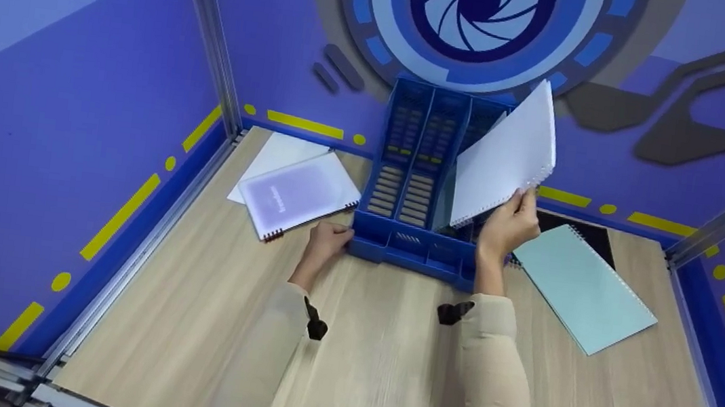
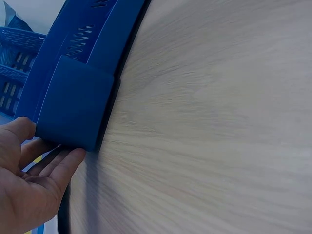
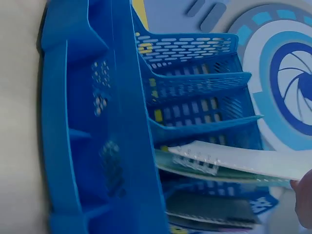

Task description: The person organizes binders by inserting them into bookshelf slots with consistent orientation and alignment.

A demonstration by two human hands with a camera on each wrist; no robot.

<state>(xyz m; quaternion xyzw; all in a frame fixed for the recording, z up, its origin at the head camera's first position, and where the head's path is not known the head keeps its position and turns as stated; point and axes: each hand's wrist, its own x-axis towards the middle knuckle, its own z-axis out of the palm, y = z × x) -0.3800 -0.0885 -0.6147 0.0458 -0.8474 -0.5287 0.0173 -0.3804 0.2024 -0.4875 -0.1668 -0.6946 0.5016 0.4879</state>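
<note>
A blue desktop file rack with upright dividers stands at the back of the table. My left hand grips its front left corner, thumb and fingers on either side of the corner in the left wrist view. My right hand holds a white spiral notebook by its bound edge, tilted above the rack's right part. In the right wrist view the notebook's lower end is inside a compartment, beside a pale green notebook. Dark-covered notebooks stand in another compartment.
Left of the rack, a purple-and-white spiral notebook overlaps a white one. To the right, a mint green spiral notebook partly covers a black flat item. Printed panels and metal posts enclose the table.
</note>
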